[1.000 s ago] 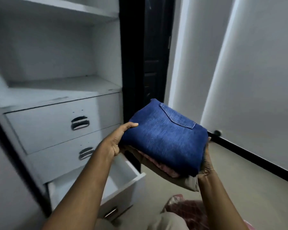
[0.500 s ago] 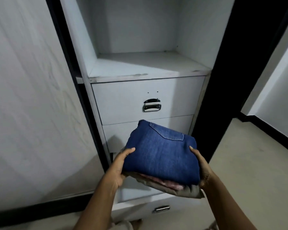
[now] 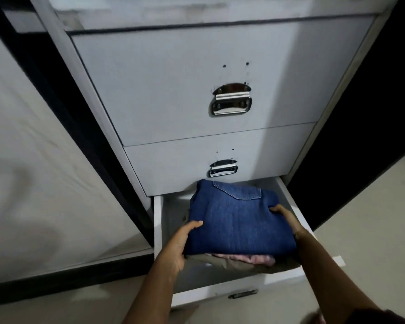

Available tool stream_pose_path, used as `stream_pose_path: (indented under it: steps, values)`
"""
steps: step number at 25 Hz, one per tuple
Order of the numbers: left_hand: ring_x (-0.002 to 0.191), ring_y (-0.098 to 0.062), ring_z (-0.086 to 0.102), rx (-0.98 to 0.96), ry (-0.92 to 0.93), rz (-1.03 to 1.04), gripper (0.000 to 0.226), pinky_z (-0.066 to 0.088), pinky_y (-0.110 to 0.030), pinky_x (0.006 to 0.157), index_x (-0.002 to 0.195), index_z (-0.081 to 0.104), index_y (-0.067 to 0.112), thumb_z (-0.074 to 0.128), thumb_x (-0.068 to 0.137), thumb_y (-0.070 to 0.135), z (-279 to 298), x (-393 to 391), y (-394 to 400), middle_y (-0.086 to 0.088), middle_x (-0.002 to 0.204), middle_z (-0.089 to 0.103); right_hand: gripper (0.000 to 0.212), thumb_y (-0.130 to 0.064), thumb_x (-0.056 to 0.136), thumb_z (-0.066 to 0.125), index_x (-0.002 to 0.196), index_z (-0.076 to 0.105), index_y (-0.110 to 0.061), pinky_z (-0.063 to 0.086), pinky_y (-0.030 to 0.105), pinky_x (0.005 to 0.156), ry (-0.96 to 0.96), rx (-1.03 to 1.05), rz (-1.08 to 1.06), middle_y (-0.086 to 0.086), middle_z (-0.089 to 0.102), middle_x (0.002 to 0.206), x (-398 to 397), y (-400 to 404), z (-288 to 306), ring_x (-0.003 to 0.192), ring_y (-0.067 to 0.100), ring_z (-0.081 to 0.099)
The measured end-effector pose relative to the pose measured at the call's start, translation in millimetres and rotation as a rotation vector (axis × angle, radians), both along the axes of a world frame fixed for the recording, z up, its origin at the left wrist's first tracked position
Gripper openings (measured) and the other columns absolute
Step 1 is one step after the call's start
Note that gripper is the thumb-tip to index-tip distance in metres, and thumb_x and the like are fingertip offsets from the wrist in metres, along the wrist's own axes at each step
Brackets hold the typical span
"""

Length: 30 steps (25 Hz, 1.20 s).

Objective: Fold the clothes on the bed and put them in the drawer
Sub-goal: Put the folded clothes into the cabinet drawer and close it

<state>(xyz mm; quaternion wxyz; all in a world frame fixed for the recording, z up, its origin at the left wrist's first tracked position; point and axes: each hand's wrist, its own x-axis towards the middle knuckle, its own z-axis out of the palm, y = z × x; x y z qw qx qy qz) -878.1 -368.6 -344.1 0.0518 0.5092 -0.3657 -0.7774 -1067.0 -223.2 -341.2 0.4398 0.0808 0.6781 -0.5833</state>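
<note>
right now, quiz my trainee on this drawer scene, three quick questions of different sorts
1. True or false: the top drawer is open.
2. Which garment tops the stack? A) folded jeans B) pink cloth C) tan cloth
3. Fill in: the left hand and right hand hold the stack over the open ____ drawer.

Key: 1 false; 2 A; 3 bottom

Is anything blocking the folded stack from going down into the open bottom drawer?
Nothing visible does. The folded stack, gripped by the left hand and right hand, sits over the open bottom drawer; the visible drawer floor is bare.
</note>
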Motion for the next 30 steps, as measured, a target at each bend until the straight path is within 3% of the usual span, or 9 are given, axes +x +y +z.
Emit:
stream_pose_path:
  steps: [4,8,13,15,17,22,26,28,30]
  values:
    - [0.075,-0.023,0.057,0.022,-0.104,-0.13,0.003,0.045,-0.022,0.051,0.085,0.059,0.007,0.058,0.083,0.008,-34.1,-22.0,-15.8,-0.007,0.084,0.063,0.027,-0.016,0.088,0.043,0.068,0.056,-0.005,0.036,0.031,0.06,0.01,0.029,0.025,0.007,0.061,0.049,-27.2,-18.1,-36.4,0.061,0.026,0.054]
    - [0.065,-0.021,0.05,-0.032,-0.251,-0.2,0.013,0.034,-0.022,0.047,0.077,0.057,0.006,0.049,0.081,-0.004,-82.5,-34.8,-22.6,-0.007,0.077,0.06,0.016,-0.011,0.084,0.049,0.07,0.055,-0.007,0.038,0.028,0.059,0.075,0.122,0.082,-0.002,0.059,0.041,-43.1,-33.3,-88.6,0.064,0.021,0.049]
    - [0.084,-0.031,0.057,-0.001,-0.365,-0.062,0.02,0.045,-0.029,0.059,0.082,0.059,-0.001,0.047,0.068,-0.008,-149.3,-36.6,-31.7,-0.015,0.1,0.064,0.025,-0.007,0.093,0.043,0.115,0.052,-0.014,0.037,0.025,0.058,0.137,0.171,0.179,0.007,0.06,0.091,-37.8,-47.1,-135.1,0.073,0.018,0.052]
    - [0.093,-0.034,0.059,-0.029,-0.337,-0.011,0.046,0.046,-0.029,0.057,0.097,0.06,-0.002,0.054,0.051,0.002,-168.9,-39.4,-33.6,-0.017,0.109,0.065,0.034,-0.006,0.094,0.042,0.127,0.048,-0.012,0.039,0.025,0.061,0.187,0.187,0.204,0.009,0.058,0.107,-38.9,-50.9,-149.4,0.076,0.017,0.053]
    - [0.093,-0.034,0.061,-0.055,-0.293,0.002,0.066,0.046,-0.03,0.059,0.106,0.06,0.002,0.056,0.04,0.012,-181.6,-41.9,-34.5,-0.016,0.105,0.067,0.04,-0.007,0.095,0.042,0.135,0.041,-0.009,0.041,0.025,0.077,0.255,0.223,0.288,0.009,0.054,0.118,-40.4,-53.3,-158.8,0.094,0.022,0.055]
    - [0.095,-0.032,0.061,-0.188,-0.326,-0.086,0.058,0.052,-0.036,0.072,0.111,0.058,0.011,0.059,0.054,0.02,-188.7,-44.4,-29.6,-0.015,0.11,0.065,0.048,-0.014,0.097,0.043,0.142,0.028,-0.009,0.038,0.034,0.098,0.439,0.433,0.443,0.018,0.042,0.14,-40.4,-50.7,-174.4,0.124,0.033,0.044]
    - [0.133,-0.035,0.034,-0.991,-0.667,-0.582,0.082,0.034,-0.042,0.107,0.146,0.025,0.01,0.065,0.077,0.027,-157.5,-42.5,-12.1,-0.017,0.148,0.03,0.08,-0.007,0.089,0.055,0.148,0.001,-0.007,0.03,0.044,0.11,0.81,0.637,0.572,0.016,0.006,0.156,-8.1,-47.8,-153.2,0.139,0.033,0.023]
    - [0.144,-0.031,0.013,-1.322,-0.623,-0.692,0.073,0.018,-0.04,0.116,0.149,0.016,0.009,0.055,0.089,0.025,-126.0,-37.6,4.4,-0.014,0.157,0.011,0.085,-0.004,0.089,0.052,0.148,-0.009,-0.011,0.019,0.043,0.116,0.97,0.628,0.581,0.011,-0.011,0.157,16.1,-44.3,-127.4,0.145,0.028,0.006]
    - [0.143,-0.033,0.019,-1.559,-0.54,-0.75,0.074,0.02,-0.044,0.114,0.144,0.031,0.005,0.066,0.081,0.02,-111.5,-22.5,22.5,-0.018,0.154,0.021,0.082,-0.009,0.093,0.046,0.145,-0.017,-0.014,0.008,0.044,0.117,1.051,0.618,0.633,0.008,-0.02,0.153,44.6,-33.9,-110.5,0.145,0.025,-0.006]
